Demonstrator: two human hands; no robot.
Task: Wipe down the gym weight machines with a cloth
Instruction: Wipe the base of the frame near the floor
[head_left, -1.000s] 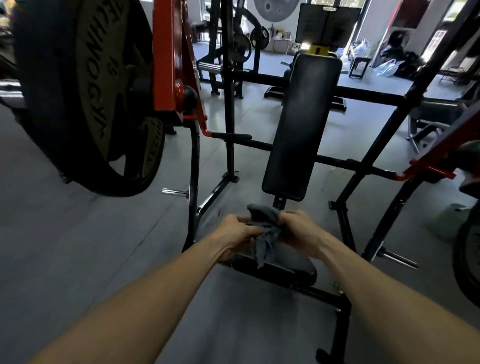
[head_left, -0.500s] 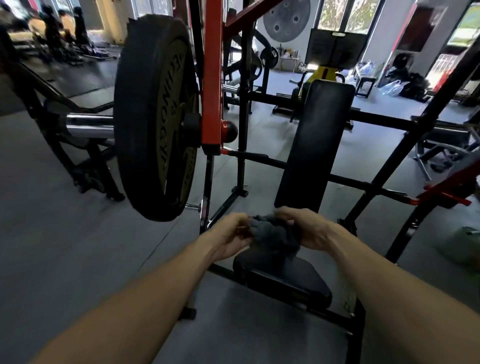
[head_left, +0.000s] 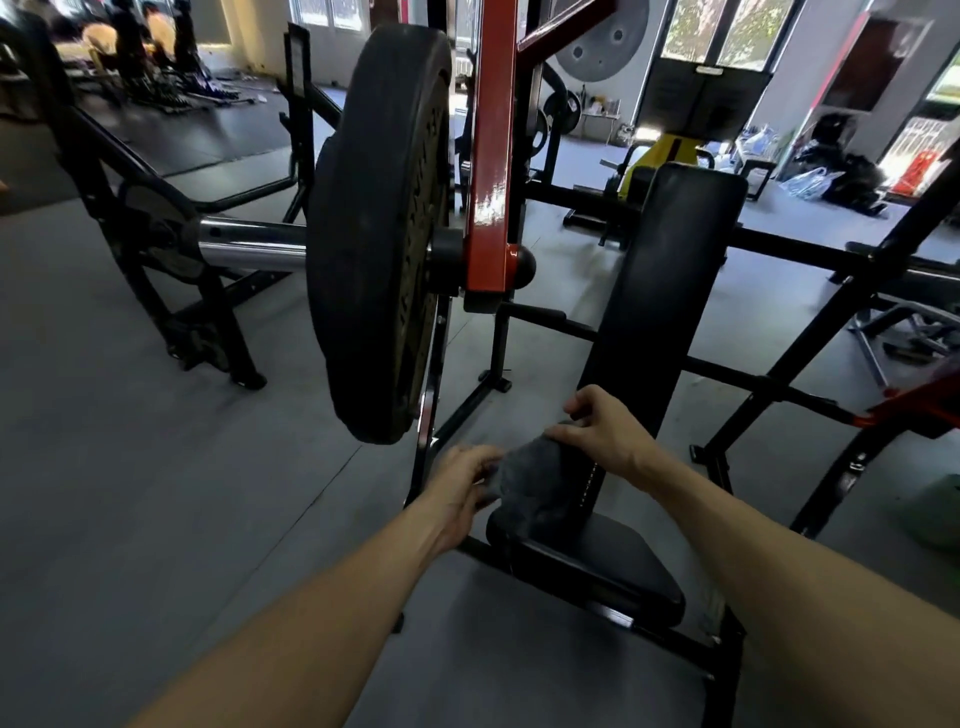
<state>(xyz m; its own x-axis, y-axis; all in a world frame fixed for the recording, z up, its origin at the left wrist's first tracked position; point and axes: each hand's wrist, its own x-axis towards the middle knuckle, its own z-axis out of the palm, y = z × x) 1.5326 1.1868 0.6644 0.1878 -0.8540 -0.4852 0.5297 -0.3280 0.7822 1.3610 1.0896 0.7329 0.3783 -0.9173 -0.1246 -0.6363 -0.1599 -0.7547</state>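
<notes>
A grey cloth (head_left: 540, 480) hangs bunched between my two hands, just above the front of the black seat pad (head_left: 608, 564) of a plate-loaded weight machine. My left hand (head_left: 460, 486) grips the cloth's left edge. My right hand (head_left: 605, 431) pinches its top with thumb and fingers, the other fingers lifted. The black back pad (head_left: 665, 291) rises tilted behind my hands. A large black weight plate (head_left: 376, 260) hangs on the machine's red arm (head_left: 491, 156) to the left, close to my left hand.
A chrome sleeve (head_left: 249, 252) sticks out left of the plate. Black frame bars (head_left: 810, 358) cross behind and right of the seat. Another red arm (head_left: 914, 402) is at far right. Other machines, bags and several people stand at the back. Grey floor (head_left: 130, 493) lies on the left.
The view has swung left and up, so the plate and red arm now sit mid-frame. My hands have spread slightly and the cloth has been pulled open between them.
</notes>
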